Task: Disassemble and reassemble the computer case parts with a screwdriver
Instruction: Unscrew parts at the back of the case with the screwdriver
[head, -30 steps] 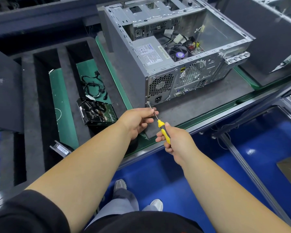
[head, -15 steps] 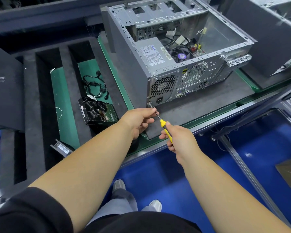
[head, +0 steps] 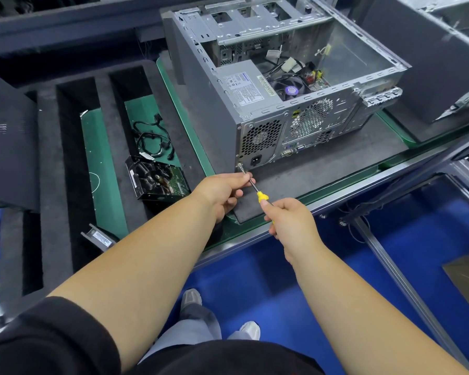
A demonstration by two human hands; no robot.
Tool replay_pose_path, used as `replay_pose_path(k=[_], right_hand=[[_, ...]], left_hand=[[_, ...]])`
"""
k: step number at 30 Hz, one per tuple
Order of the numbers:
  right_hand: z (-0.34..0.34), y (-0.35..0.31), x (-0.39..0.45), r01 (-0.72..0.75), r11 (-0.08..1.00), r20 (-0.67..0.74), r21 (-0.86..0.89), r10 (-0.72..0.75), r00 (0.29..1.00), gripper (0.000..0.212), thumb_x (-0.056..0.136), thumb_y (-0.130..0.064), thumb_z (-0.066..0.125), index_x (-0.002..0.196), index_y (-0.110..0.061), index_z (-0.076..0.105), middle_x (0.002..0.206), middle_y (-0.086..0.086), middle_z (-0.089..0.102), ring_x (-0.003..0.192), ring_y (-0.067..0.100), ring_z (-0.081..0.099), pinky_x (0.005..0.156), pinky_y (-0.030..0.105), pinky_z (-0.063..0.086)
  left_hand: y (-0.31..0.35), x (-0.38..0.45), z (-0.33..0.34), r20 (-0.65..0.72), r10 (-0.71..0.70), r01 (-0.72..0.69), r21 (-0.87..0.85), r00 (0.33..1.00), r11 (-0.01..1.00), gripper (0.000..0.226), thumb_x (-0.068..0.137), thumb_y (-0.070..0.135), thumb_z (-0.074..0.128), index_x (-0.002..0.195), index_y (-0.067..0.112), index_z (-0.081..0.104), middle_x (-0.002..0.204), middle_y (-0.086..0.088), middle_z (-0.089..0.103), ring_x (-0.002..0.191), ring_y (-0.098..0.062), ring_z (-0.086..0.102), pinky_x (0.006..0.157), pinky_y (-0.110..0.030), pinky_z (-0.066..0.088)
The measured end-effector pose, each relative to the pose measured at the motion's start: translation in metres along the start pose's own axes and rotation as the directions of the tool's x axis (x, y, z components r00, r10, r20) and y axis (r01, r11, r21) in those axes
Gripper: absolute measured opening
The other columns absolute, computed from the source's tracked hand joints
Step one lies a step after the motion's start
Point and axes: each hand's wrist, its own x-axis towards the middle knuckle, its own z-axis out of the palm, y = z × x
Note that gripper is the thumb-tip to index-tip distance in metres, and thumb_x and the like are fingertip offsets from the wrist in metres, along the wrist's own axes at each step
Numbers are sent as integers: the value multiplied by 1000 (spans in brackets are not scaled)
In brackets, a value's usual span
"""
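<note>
The right hand (head: 290, 223) is gripping the screwdriver (head: 257, 192) by its yellow handle. The left hand (head: 222, 192) is pinching its stiff, slim shaft, steadying the tip at the screw (head: 239, 167) on the heavy, rigid computer case (head: 228, 117).

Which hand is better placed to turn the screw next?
Right: the right hand grips the screwdriver handle, tip at the screw on the computer case; the left hand only steadies the shaft.

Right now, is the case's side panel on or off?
Off: the computer case is open on top, showing the power supply, fan and cables.
</note>
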Motion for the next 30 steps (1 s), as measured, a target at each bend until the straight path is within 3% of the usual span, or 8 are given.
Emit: replay_pose_path(k=[6, 11, 14, 18, 20, 25, 28, 30], right_hand=[[6, -14, 3, -212, 973, 16, 88, 211, 977, 43, 101, -44, 52, 78, -13, 72, 59, 0, 56, 50, 13, 42, 51, 27, 36], [3, -14, 0, -380, 860, 226, 340, 318, 921, 50, 102, -45, 49, 80, -6, 71, 52, -1, 49, 40, 8, 33, 39, 20, 25], [2, -13, -2, -247, 922, 188, 298, 197, 962, 44, 95, -48, 60, 79, -8, 61, 62, 3, 50, 50, 13, 37, 48, 26, 31], [2, -2, -2, 190, 946, -54, -262, -211, 976, 33, 90, -45, 66, 74, -19, 53, 66, -4, 54, 60, 18, 47, 56, 33, 41], [5, 2, 1, 223, 927, -47, -302, -249, 967, 30, 93, -45, 61, 75, -22, 59, 67, -3, 61, 63, 19, 54, 60, 36, 47], [16, -8, 4, -321, 919, 192, 228, 281, 940, 46, 102, -42, 51, 78, -9, 71, 49, -4, 52, 42, 10, 39, 42, 23, 33], [10, -8, 2, -476, 754, 406, 453, 301, 863, 47, 101, -44, 52, 86, -3, 70, 56, 0, 53, 41, 7, 37, 39, 19, 30], [10, -7, 0, -408, 811, 369, 419, 258, 893, 46, 95, -49, 60, 79, -7, 67, 60, 2, 53, 45, 9, 40, 42, 20, 33]], left_hand=[[-2, 3, 0, -44, 12, -12, -3, 999, 1000, 3, 83, 14, 77, 82, 12, 75, 76, 0, 74, 42, -3, 46, 33, -13, 29], [-3, 4, 0, -57, 8, -9, -1, 998, 1000, 6, 81, 15, 79, 79, 13, 74, 74, 1, 73, 41, -3, 45, 32, -13, 28], [-2, 3, 0, -54, 9, -9, -13, 999, 1000, 7, 81, 15, 79, 82, 11, 73, 73, 1, 74, 41, -3, 45, 32, -13, 28], [-3, 2, 0, -51, 15, -16, -5, 999, 1000, 8, 82, 16, 78, 86, 11, 74, 78, 0, 75, 45, -4, 49, 34, -14, 31], [-3, 1, -2, -25, 14, -15, -19, 1000, 1000, 6, 85, 16, 75, 88, 11, 73, 83, -1, 76, 48, -3, 55, 37, -13, 34], [-1, 0, -6, 45, -1, 2, -21, 999, 1000, 8, 90, 14, 68, 96, 11, 73, 93, -1, 77, 49, -1, 56, 38, -12, 36], [0, 0, -5, 38, -3, 3, -10, 999, 1000, 7, 89, 14, 69, 94, 12, 74, 87, 1, 76, 46, -1, 51, 37, -12, 35], [-1, 0, -4, 29, 2, -2, -12, 1000, 1000, 6, 88, 13, 70, 93, 12, 73, 82, 2, 76, 45, -1, 49, 36, -12, 34]])
